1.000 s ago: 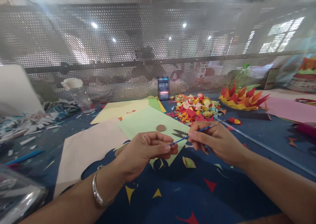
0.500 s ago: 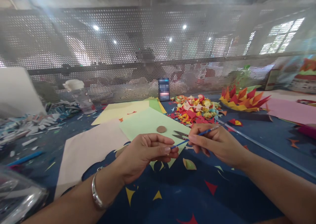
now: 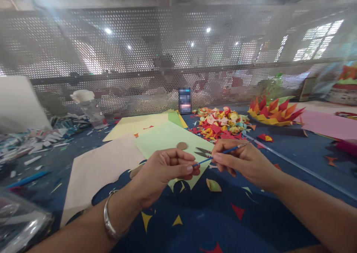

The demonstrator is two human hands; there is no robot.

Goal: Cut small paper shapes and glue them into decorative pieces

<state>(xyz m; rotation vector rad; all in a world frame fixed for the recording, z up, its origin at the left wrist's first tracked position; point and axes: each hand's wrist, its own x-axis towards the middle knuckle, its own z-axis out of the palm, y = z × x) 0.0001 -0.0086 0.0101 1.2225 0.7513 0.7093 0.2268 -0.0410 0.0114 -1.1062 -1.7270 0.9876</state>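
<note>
We see a dark blue table [image 3: 212, 215] with little paper bits all over it. Behind it stands a grey metal wall full of small holes [image 3: 139, 59], and lights shine through.

We count four big paper sheets: one peach [image 3: 103, 163], one light green [image 3: 167, 135], one yellow [image 3: 136, 124] and one pink [image 3: 326, 124]. There is one brown round piece [image 3: 182, 146], one small pair of scissors [image 3: 203, 152], one heap of folded papers [image 3: 221, 122] and one bottle with a white cap [image 3: 89, 108].

There is one thin blue stick [image 3: 203, 161]. It runs between the two hands, just above the green sheet. The right hand [image 3: 245, 163] pinches it in its fingers. The left hand [image 3: 164, 171] is curled, and its thumb and finger nip the near tip. We cannot tell if this hand holds anything else. A silver bangle [image 3: 108, 217] sits on the left wrist.
</note>
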